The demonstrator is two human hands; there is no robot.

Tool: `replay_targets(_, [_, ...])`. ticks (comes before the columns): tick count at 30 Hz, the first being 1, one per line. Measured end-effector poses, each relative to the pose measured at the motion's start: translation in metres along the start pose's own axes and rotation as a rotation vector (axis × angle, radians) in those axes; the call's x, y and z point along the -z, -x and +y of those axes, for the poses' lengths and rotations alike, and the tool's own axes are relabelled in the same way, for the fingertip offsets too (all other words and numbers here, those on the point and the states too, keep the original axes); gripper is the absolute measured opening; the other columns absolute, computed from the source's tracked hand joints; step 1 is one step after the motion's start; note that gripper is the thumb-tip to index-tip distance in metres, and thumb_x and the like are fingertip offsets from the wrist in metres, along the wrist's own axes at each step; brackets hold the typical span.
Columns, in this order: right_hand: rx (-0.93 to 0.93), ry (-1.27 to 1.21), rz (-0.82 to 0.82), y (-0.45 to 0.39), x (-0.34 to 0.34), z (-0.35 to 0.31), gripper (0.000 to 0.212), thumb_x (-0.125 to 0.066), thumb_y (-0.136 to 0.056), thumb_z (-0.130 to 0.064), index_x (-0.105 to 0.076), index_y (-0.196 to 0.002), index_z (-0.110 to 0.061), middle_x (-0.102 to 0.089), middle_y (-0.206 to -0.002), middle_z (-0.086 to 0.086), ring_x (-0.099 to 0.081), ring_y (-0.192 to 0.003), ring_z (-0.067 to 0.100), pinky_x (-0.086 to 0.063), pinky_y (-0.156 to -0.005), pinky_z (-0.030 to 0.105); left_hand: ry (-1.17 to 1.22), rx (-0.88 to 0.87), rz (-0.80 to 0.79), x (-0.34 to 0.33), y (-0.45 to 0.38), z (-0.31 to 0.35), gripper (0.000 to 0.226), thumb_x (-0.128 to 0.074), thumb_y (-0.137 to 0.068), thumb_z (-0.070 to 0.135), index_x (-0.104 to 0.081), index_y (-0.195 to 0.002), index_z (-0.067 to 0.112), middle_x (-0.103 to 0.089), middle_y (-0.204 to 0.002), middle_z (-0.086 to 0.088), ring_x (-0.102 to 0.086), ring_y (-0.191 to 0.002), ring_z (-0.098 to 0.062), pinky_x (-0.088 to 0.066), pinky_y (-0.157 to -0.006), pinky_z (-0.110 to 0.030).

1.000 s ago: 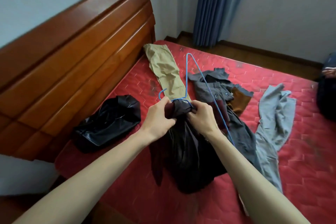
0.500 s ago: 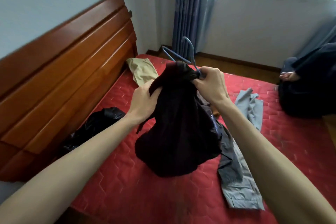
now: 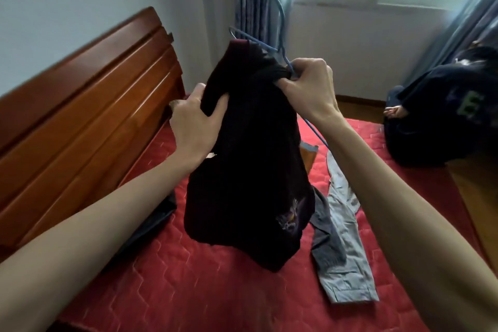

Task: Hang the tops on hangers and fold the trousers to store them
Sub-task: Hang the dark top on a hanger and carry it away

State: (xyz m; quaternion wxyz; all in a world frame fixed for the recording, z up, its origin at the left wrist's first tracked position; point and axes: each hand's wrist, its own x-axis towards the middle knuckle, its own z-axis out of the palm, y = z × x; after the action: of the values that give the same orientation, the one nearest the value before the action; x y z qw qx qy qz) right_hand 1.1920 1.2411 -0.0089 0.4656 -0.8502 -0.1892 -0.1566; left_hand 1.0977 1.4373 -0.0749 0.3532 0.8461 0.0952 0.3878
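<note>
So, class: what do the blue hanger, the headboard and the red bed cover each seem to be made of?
Blue hanger: thin bent rod, probably coated wire, smooth with a slight sheen.
Headboard: wood, varnished reddish brown, glossy highlights along its slats.
Red bed cover: quilted fabric, matte, with stitched hexagon lines; fibre cannot be told.

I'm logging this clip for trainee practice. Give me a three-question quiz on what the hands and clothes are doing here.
1. True or false: the dark top lies flat on the bed.
2. Which hand pinches the top together with the blue hanger? A left, B right, C neither.
3. Fill in: the grey trousers lie on the ____.

Key:
1. False. Both hands hold it up.
2. B. The right hand holds both; the left hand grips cloth only.
3. Bed.
</note>
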Motion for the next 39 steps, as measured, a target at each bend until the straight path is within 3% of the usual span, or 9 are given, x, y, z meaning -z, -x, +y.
replay_targets(4, [-0.013,0.010,-0.022,0.008,0.003,0.003,0.030,-0.066,-0.077,-0.013,-0.047,-0.054,-0.008,-0.028,-0.045,-0.002,-0.026,-0.053,0.012,-0.027,-0.046,0.020,-0.161,-0.615,0.100,-0.020,0.064,-0.015,0.053,-0.077,-0.082,0.038,-0.050,-0.122,0.015,-0.048,-0.122,-0.005,-0.051,-0.113,-0.028,-0.043,-0.094,-0.051])
replay_targets(7, [-0.008,0.005,-0.077,0.015,0.001,0.002,0.033,-0.067,-0.077,-0.010,-0.044,-0.053,-0.009,-0.026,-0.048,-0.003,-0.026,-0.054,0.009,-0.027,-0.047,0.022,-0.209,-1.133,-0.310,-0.049,0.121,-0.017,0.040,-0.072,-0.088,0.043,-0.058,-0.121,0.025,-0.053,-0.129,0.001,-0.053,-0.122,-0.020,-0.040,-0.105,-0.043])
replay_targets(10, [0.017,-0.014,-0.145,0.023,0.000,-0.005,0.042,-0.068,-0.079,-0.009,-0.038,-0.051,-0.015,-0.027,-0.050,-0.006,-0.029,-0.051,0.012,-0.027,-0.048,0.020,-0.485,-1.321,-0.812,-0.093,0.173,-0.013,0.059,-0.066,-0.089,0.058,-0.058,-0.134,0.019,-0.057,-0.140,-0.003,-0.046,-0.138,-0.024,-0.023,-0.124,-0.043])
replay_targets(14, [0.000,-0.042,-0.195,0.028,0.005,-0.007,0.034,-0.071,-0.081,-0.013,-0.047,-0.059,-0.002,-0.033,-0.057,-0.001,-0.029,-0.057,0.015,-0.028,-0.049,0.025,-0.976,-1.260,-1.242,-0.141,0.200,-0.019,0.096,-0.073,-0.083,0.060,-0.034,-0.154,0.010,-0.049,-0.151,-0.011,-0.040,-0.145,-0.032,-0.018,-0.127,-0.052])
replay_targets(18, [-0.026,-0.069,-0.201,0.028,0.020,-0.002,0.036,-0.072,-0.081,-0.015,-0.047,-0.059,-0.002,-0.033,-0.059,0.000,-0.029,-0.055,0.013,-0.028,-0.047,0.025,-1.253,-1.311,-1.317,-0.145,0.187,-0.036,0.037,-0.061,-0.098,0.014,-0.064,-0.135,0.016,-0.070,-0.127,-0.003,-0.062,-0.122,-0.024,-0.031,-0.124,-0.044])
replay_targets(22, [-0.044,-0.058,-0.193,0.024,0.026,0.010,0.043,-0.072,-0.082,-0.016,-0.043,-0.051,-0.016,-0.034,-0.052,-0.006,-0.038,-0.049,0.009,-0.030,-0.045,0.018,-0.998,-1.154,-1.432,-0.144,0.179,-0.042,0.020,-0.053,-0.095,0.002,-0.067,-0.105,0.012,-0.075,-0.094,-0.006,-0.073,-0.089,-0.028,-0.057,-0.083,-0.041])
replay_targets(24, [-0.060,-0.034,-0.203,0.022,0.022,0.018,0.043,-0.073,-0.082,-0.017,-0.043,-0.051,-0.016,-0.035,-0.052,-0.005,-0.037,-0.050,0.010,-0.031,-0.046,0.018,-0.823,-1.043,-1.437,-0.143,0.179,-0.032,0.012,-0.052,-0.097,0.007,-0.063,-0.100,0.010,-0.072,-0.084,-0.008,-0.071,-0.078,-0.030,-0.048,-0.062,-0.039])
replay_targets(32, [-0.268,-0.089,-0.429,0.037,-0.016,0.068,0.015,-0.080,-0.086,-0.022,-0.078,-0.077,-0.011,-0.063,-0.064,-0.008,-0.055,-0.055,0.001,-0.041,-0.052,0.012,-0.420,-0.694,-1.151,-0.126,0.156,-0.003,0.020,-0.058,-0.100,0.036,-0.061,-0.104,0.016,-0.071,-0.080,-0.010,-0.069,-0.078,-0.033,-0.047,-0.066,-0.039])
replay_targets(39, [-0.324,0.141,-0.350,0.045,0.003,0.131,0.023,-0.059,-0.096,-0.013,-0.070,-0.078,-0.003,-0.056,-0.066,0.006,-0.053,-0.068,0.023,-0.037,-0.058,0.031,-0.190,-0.386,-0.736,-0.124,0.131,0.005,0.019,-0.065,-0.097,0.032,-0.068,-0.101,0.014,-0.072,-0.078,-0.017,-0.071,-0.080,-0.041,-0.052,-0.064,-0.047])
